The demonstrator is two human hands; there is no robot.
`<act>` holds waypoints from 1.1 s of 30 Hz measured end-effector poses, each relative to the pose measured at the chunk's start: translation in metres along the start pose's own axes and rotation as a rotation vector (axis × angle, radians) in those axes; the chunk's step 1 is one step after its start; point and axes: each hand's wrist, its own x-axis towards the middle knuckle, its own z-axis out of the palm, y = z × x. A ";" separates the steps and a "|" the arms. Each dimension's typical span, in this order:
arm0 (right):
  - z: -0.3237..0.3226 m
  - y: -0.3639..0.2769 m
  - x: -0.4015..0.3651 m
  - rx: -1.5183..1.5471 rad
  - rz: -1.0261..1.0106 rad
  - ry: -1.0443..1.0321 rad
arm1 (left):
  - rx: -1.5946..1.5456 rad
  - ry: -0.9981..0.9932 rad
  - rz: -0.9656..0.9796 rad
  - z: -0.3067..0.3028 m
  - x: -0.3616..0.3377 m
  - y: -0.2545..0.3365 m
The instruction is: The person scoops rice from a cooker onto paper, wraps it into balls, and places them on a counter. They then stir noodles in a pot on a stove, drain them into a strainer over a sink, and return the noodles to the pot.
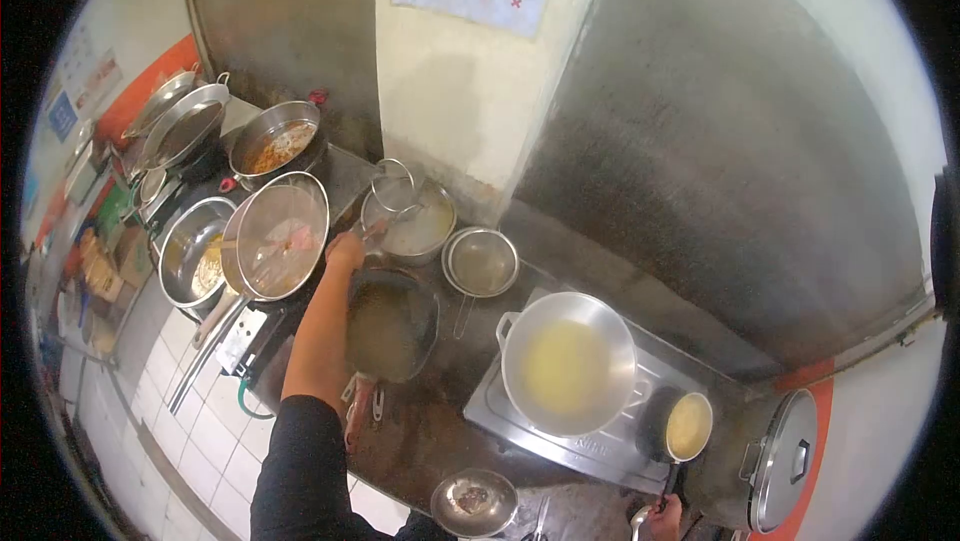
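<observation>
At the end of my outstretched arm, my left hand [347, 250] is closed near a small round strainer [393, 185], apparently gripping its handle; my fingers are partly hidden. The strainer is tilted over a metal pot [436, 222] holding pale liquid. At the lower right, my right hand [665, 519] is wrapped round the dark handle of a small saucepan [688, 427] containing something pale yellow. This saucepan is beside a large two-handled wok [568, 365] with yellowish liquid, which sits on a silver gas stove [540, 446].
A dark square pan [392, 325] lies below my left forearm. Nearby are a wire strainer [481, 263], a large mesh sieve [283, 237], a steel bowl [190, 253] and a pan of orange-brown food [282, 146]. A small metal bowl [474, 503] and lidded pot [785, 461] stand nearer.
</observation>
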 end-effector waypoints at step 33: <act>0.001 0.053 0.063 0.748 0.059 -0.233 | -1.502 -0.129 -0.203 -0.053 -0.687 -0.048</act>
